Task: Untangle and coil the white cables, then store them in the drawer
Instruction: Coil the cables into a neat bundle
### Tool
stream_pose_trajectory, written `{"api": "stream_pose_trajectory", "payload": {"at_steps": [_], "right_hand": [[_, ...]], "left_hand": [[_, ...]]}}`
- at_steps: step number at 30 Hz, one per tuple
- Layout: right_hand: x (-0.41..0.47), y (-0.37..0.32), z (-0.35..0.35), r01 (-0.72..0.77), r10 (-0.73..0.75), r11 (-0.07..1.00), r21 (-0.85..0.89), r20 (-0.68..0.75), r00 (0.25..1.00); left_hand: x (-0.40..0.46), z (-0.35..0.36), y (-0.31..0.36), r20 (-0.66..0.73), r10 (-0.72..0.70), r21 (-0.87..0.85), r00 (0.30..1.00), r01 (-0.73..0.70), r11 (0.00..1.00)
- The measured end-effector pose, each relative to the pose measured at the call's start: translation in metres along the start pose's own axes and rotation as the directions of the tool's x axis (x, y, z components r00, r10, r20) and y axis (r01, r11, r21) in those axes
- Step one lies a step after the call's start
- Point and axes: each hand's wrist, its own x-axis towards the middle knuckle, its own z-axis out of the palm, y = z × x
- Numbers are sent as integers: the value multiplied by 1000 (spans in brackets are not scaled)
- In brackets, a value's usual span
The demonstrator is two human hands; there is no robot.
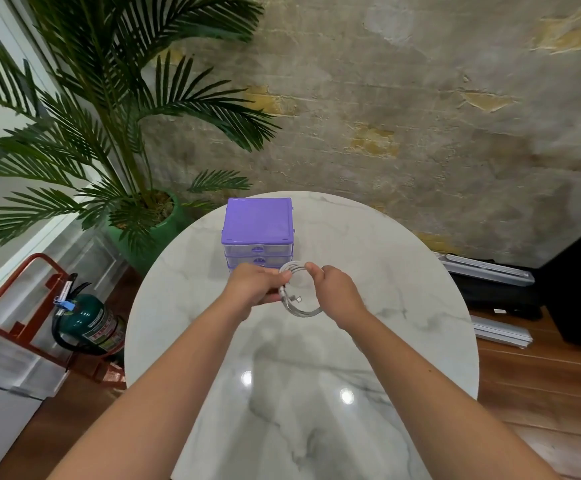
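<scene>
Round marble table (403, 271) — purple drawer unit (257, 230) stands on it.

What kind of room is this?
Probably a lounge or office corner: a round marble table against a rough plaster wall, a potted palm, and a fire extinguisher on the wooden floor.

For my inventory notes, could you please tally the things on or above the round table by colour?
White: 1, the coiled cable, gripped by the left hand and right hand.
Purple: 1, the drawer unit.
Total: 2.

left hand (255, 285): fingers curled, gripping | right hand (334, 289): curled, gripping
</scene>
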Motion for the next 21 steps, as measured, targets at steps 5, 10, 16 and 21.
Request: {"api": "stream_pose_trajectory", "payload": {"at_steps": [5,10,16,21], "right_hand": [[1,-3,-2,-8,-5,981,193,69,998],[-3,-8,-12,-96,4,892,442,204,979],[-5,-2,-25,-185,-57,769,612,355,933],[-1,8,-38,-310,-130,637,706,495,859]], "left_hand": [[-1,20,-16,-125,96,-67,988,-105,992],[0,32,-23,-256,214,89,943,-197,976],[11,21,-23,-202,408,474,890,-276,836],[4,17,-22,104,203,-60,974,-197,978]]}}
